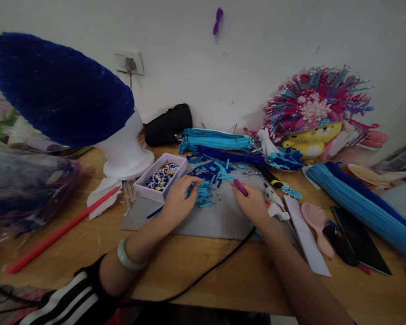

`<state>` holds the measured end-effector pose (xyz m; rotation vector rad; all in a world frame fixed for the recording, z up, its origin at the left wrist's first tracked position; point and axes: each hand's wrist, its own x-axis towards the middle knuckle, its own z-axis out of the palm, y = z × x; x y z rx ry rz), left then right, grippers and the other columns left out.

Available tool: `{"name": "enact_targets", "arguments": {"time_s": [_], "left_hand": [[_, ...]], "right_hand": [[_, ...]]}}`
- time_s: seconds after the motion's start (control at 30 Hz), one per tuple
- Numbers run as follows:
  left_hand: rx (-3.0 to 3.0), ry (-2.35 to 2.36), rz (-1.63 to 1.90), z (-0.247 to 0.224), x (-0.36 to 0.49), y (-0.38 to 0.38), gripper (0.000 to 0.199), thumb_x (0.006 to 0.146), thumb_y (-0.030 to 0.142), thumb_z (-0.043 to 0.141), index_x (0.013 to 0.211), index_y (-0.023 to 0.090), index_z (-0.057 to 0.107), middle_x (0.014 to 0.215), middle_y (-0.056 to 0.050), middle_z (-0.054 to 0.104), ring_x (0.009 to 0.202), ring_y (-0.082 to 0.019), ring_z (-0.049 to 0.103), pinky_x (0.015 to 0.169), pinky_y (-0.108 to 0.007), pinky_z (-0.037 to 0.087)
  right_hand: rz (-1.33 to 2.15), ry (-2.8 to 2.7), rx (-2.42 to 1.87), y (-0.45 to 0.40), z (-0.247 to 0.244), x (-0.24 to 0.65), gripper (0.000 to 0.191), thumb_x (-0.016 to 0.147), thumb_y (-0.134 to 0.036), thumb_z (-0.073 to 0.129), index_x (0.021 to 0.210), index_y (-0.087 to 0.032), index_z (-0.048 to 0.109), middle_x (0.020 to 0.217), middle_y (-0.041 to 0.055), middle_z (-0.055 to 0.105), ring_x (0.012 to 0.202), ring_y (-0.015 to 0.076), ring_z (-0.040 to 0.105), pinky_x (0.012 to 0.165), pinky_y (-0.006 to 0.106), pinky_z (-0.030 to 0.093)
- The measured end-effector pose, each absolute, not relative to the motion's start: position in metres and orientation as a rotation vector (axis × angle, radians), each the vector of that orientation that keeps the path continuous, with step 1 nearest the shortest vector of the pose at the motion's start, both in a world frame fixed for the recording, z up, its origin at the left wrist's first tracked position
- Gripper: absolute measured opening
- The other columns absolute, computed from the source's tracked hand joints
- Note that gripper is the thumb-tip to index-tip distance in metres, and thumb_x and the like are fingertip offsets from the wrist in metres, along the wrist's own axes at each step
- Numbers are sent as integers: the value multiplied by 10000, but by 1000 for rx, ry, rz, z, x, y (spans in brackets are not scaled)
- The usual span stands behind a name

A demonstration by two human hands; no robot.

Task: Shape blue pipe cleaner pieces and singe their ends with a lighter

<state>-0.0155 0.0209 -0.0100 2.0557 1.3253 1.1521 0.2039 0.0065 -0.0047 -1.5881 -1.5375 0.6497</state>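
My left hand (181,197) is closed at a bunch of short light blue pipe cleaner pieces (205,193), thumb and forefinger curved around its near side. How many pieces lie between the fingers is hidden. My right hand (252,202) grips a purple-handled tool (240,187); its working end does not show clearly. From under that hand a black cable (209,270) runs toward me. Both hands are over a grey mat (219,223). Beyond them lies a loose heap of dark blue and light blue pipe cleaner cuttings (219,170).
A box of beads (160,197) stands left of the mat. Behind it, a white mannequin head (126,151) wears a dark blue fuzzy cone (64,90). Pipe cleaner bundles (216,140) lie at the back. On the right are a pink hairbrush (314,217) and a decorated headpiece (314,101).
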Motion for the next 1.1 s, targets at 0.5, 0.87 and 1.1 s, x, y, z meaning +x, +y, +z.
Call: {"name": "enact_targets", "arguments": {"time_s": [0.5,0.87,1.1], "left_hand": [[2124,1148,929,-9,-12,23,142,876,158,576,853,195,710,877,-56,737,885,-218,676,870,-365,520],[2049,1260,954,-4,-11,19,279,927,275,474,691,199,601,687,-2,650,696,-177,602,680,-281,451],[2032,1167,1002,-10,-7,15,291,934,310,458,699,204,594,699,-4,653,710,-174,598,698,-279,466]], "right_hand": [[1242,-1364,-1372,-5,2,199,250,707,-392,645,829,-191,731,741,14,689,533,121,511,496,243,374],[1478,-791,-1187,-6,0,187,472,727,-651,648,901,-226,538,507,-99,408,362,70,316,342,166,204],[1757,-693,-1430,-3,-7,184,601,916,-706,266,583,-218,372,396,-99,221,316,50,126,312,163,102]]}}
